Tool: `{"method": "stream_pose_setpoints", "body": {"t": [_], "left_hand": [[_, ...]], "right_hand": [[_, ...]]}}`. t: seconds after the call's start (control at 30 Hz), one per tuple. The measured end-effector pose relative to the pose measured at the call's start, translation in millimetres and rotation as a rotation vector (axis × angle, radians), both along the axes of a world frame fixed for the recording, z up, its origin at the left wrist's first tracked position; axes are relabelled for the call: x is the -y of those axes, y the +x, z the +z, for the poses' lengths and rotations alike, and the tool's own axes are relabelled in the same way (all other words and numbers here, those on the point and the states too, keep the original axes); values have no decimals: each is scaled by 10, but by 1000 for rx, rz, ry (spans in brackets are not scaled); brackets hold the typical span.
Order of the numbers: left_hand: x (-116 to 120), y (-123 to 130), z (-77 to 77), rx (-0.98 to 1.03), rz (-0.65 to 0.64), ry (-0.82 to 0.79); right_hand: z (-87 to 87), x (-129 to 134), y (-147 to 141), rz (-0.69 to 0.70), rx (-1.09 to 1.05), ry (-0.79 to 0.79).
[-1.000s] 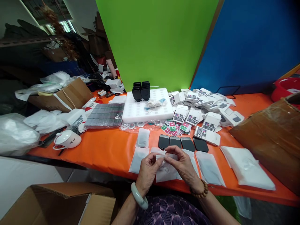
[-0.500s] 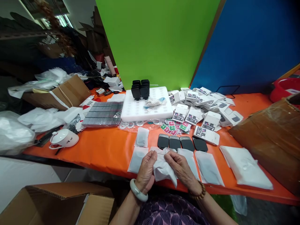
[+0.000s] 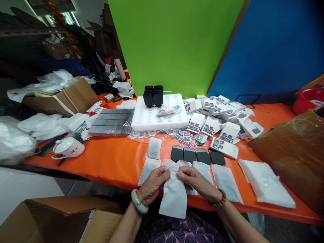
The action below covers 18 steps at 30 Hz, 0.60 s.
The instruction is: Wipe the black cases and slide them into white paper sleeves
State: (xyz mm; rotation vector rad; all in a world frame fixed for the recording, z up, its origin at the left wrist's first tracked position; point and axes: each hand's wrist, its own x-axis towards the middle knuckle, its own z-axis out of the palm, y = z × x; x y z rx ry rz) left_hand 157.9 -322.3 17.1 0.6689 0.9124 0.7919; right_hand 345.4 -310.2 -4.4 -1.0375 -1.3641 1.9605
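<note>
Both my hands pinch the upper part of a white pouch (image 3: 174, 199), which hangs down over the table's front edge. My left hand (image 3: 155, 182) grips its left side, and my right hand (image 3: 196, 182) grips its right side. Under and beside them lie several flat white pouches, among them one on the left (image 3: 149, 170) and one on the right (image 3: 226, 180). A smaller pouch (image 3: 153, 148) rests just beyond. Past my hands, several rounded black pads (image 3: 189, 155) line up in a row.
White printed boxes (image 3: 209, 125) pile up at the back right, by scattered red and green cards (image 3: 186, 136). A white foam tray (image 3: 139, 118) bears upright black stands (image 3: 153, 97). At left are a white teapot-like cup (image 3: 69, 147) and an open carton (image 3: 101, 222).
The pouch was bunched up between my hands; it now hangs straighter and lower. My left hand has shifted slightly down and left.
</note>
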Motion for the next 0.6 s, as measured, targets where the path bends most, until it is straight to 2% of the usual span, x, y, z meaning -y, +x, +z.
{"method": "stream_pose_setpoints", "body": {"t": [0.07,0.17,0.27,0.33,0.4,0.5,0.6], "left_hand": [[-21,-60,-6,-239,-63,149],[-37,-105,6,-600,-89,378],[-23,-93,38,-800,-128,528],[-3,-75,53,-867,-167,586],[14,-66,55,-912,-203,624],[24,-70,38,-950,-227,643],[16,-80,14,-946,-225,645]], "right_hand": [[2,-117,36,-58,146,159],[-31,-350,88,-166,475,520],[-83,-600,86,-103,790,785],[-111,-751,51,-8,993,828],[-129,-881,6,85,1138,796],[-135,-1029,-39,169,1187,748],[-132,-1112,-49,198,1162,747]]}}
